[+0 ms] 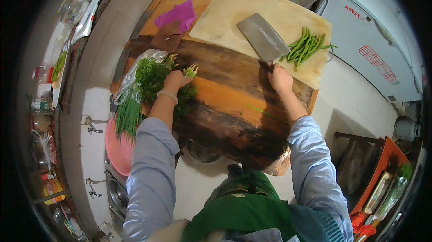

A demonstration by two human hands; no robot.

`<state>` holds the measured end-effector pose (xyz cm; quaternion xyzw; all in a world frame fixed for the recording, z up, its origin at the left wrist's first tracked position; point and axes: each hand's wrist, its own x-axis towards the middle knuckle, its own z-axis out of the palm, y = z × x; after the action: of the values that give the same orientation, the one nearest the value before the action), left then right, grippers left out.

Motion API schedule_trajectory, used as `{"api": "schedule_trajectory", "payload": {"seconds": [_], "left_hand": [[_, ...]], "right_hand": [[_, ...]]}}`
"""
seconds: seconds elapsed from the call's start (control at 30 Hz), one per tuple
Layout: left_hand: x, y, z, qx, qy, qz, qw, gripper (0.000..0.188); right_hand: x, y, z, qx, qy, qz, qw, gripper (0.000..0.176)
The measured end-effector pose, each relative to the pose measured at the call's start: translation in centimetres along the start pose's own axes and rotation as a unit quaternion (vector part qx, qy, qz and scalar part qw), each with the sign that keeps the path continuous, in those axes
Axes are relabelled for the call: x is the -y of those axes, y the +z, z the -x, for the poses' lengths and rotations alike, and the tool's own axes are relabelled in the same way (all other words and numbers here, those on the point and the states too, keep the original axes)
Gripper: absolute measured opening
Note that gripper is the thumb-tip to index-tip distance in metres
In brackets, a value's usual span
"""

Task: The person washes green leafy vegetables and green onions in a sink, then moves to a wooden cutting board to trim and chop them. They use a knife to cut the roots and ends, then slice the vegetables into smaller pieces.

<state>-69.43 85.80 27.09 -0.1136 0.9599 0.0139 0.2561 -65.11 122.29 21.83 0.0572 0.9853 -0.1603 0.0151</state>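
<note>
My left hand grips a bunch of leafy green herbs, its pale stem ends poking out past the fingers. Long thin green chives or scallions hang beside the herbs over the table's left edge. A clear plastic bag lies partly under these greens. On the right, my right hand holds the dark handle of a cleaver. The broad blade rests flat over the pale cutting board, its near corner touching or close to a pile of green beans.
The board lies on a worn wooden table. A purple cloth or paper piece sits at its far left. Below the left edge are a pink basin and wall taps. A white chest freezer stands right, near an orange-topped surface.
</note>
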Motion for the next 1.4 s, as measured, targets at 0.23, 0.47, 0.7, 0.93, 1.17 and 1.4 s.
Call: {"api": "schedule_trajectory", "payload": {"seconds": [0.23, 0.47, 0.7, 0.93, 1.17, 1.4], "left_hand": [[1.8, 2.3, 2.9, -0.053, -0.034, 0.057, 0.996, 0.047], [1.9, 1.5, 13.0, -0.238, 0.236, 0.123, 0.934, 0.039], [2.1, -0.4, 22.1, -0.356, 0.364, 0.075, 0.857, 0.036], [4.7, -0.1, 25.7, -0.354, 0.386, 0.068, 0.849, 0.039], [4.2, 3.0, 26.3, -0.327, 0.38, 0.061, 0.863, 0.037], [1.0, 6.0, 24.6, -0.305, 0.352, 0.022, 0.885, 0.031]], "right_hand": [[0.7, 0.0, 0.5, -0.054, -0.041, 0.053, 0.996, 0.036], [9.5, -3.4, 8.3, -0.141, -0.238, -0.243, 0.93, 0.019], [17.1, -7.4, 17.8, -0.158, -0.26, -0.356, 0.884, 0.017], [19.7, -8.1, 22.4, -0.214, -0.273, -0.313, 0.884, 0.021], [19.6, -5.8, 24.8, -0.208, -0.202, -0.335, 0.897, 0.016], [16.8, -2.8, 23.1, -0.162, -0.157, -0.352, 0.908, 0.011]]}}
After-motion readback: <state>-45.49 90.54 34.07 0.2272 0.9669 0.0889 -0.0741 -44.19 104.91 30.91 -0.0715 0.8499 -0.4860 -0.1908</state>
